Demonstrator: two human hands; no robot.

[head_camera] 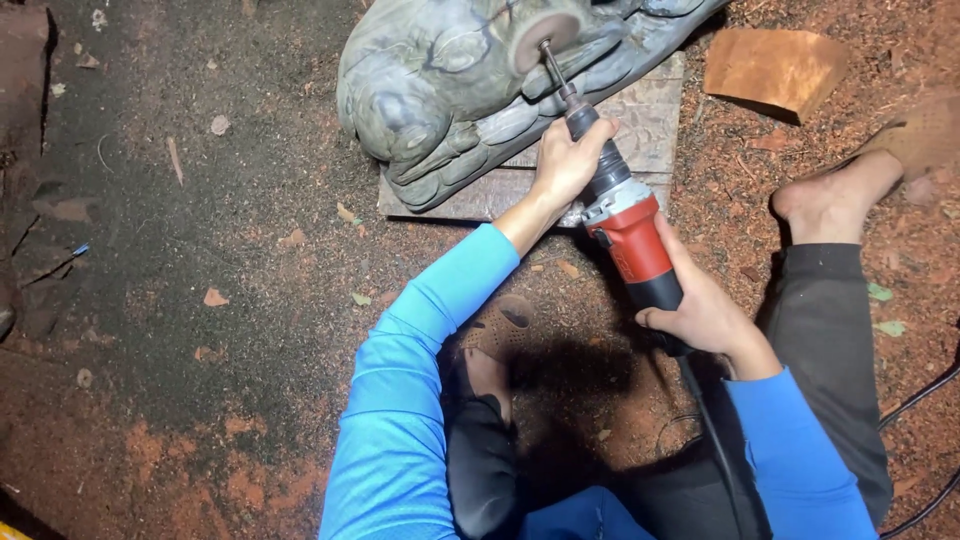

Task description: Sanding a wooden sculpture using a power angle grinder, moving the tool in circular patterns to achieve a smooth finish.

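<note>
1. Grinder (628, 232): red and black rotary tool, angled up toward the carving, held in both your hands.
2. Your left hand (570, 160) has fingers wrapped tight round the black front neck, just behind the shaft.
3. Your right hand (705, 310) has fingers clamped on the rear grip, with the black cord (712, 440) trailing back between your legs.
4. Round sanding disc (545, 35) touches the grey-green carved figure (440, 80), which lies on a carved wooden slab (640, 120) on the sawdust-covered ground (250, 300).
</note>
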